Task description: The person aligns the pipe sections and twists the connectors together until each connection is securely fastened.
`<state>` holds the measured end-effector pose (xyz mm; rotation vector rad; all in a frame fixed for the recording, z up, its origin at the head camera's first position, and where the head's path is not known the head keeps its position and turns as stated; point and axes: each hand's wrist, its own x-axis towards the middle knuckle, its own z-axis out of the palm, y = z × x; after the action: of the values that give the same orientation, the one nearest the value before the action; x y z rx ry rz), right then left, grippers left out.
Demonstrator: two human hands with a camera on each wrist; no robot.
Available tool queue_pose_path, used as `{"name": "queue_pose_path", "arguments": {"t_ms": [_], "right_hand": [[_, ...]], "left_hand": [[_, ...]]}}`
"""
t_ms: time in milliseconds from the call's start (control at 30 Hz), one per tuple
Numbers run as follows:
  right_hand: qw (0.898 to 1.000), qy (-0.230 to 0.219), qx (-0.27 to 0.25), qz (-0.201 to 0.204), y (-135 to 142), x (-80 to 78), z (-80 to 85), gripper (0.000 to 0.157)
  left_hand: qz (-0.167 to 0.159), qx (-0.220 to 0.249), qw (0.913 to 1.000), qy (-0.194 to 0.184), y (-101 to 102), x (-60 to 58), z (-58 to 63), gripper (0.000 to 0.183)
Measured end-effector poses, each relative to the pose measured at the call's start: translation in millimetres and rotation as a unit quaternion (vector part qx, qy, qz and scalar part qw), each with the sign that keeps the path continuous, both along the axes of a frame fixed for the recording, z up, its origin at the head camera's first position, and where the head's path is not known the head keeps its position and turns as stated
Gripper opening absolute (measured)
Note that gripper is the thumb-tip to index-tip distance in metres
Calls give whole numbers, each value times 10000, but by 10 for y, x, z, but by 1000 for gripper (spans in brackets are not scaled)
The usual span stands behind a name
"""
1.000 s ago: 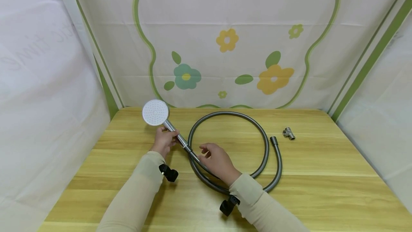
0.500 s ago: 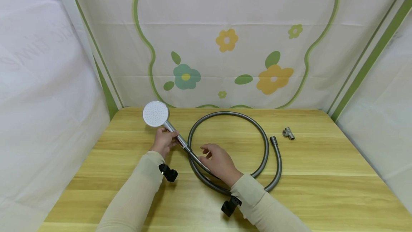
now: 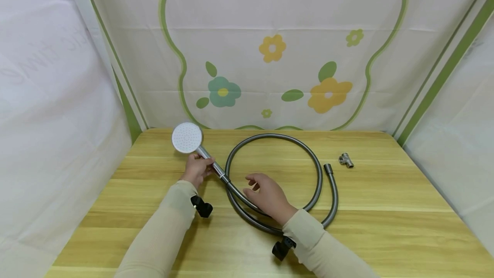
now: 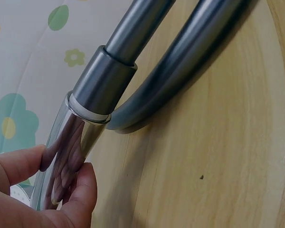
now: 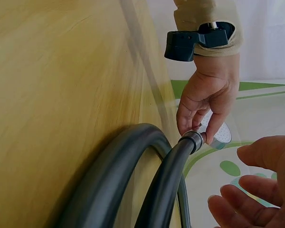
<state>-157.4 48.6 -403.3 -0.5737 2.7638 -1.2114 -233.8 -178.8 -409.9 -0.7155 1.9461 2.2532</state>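
The chrome handle of a hand shower [image 3: 187, 137] is pinched between the thumb and fingers of my left hand [image 3: 196, 170]. Its round white spray face points up toward the head camera. In the left wrist view, a dark grey collar [image 4: 104, 80] of the shower hose [image 3: 320, 175] sits against the handle's end, with a thin pale ring at the joint. The hose loops over the wooden table. My right hand [image 3: 270, 196] hovers by the hose just past the joint, fingers loosely bent. In the right wrist view, nothing lies between that hand's fingers [image 5: 240, 204].
A small metal tee fitting [image 3: 346, 160] lies at the right of the table [image 3: 386, 226]. The hose's free end [image 3: 328, 168] lies beside it. Printed fabric [image 3: 247, 63] walls the back and both sides.
My right hand has come off the hose and shifted slightly right and toward me. The spray face has dropped a little. My left hand keeps its hold on the handle.
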Motion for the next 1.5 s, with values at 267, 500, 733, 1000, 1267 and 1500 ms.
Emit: {"name": "queue_pose_path", "arguments": {"t_ms": [267,500,733,1000,1267,1500], "right_hand": [[9999,92,47,30,44,10,0,38],[10000,80,43,14,103,51,12,38],[9999,45,56,-91,149,69,51,38],[9997,69,165,-190,213,69,42,37],[9994,78,195,-285,277,74,47,38],[9993,111,256,-260,321,87,20,37]], "left_hand": [[37,-91,9999,-96,0,-10,-24,49],[97,-145,9998,-140,17,-26,-46,47],[188,-82,9997,-158,20,-42,-66,45],[58,-102,9996,-246,13,-33,-43,48],[80,-219,9993,-283,-4,-55,-63,44],[36,-313,9990,-303,-8,-45,-70,46]]}}
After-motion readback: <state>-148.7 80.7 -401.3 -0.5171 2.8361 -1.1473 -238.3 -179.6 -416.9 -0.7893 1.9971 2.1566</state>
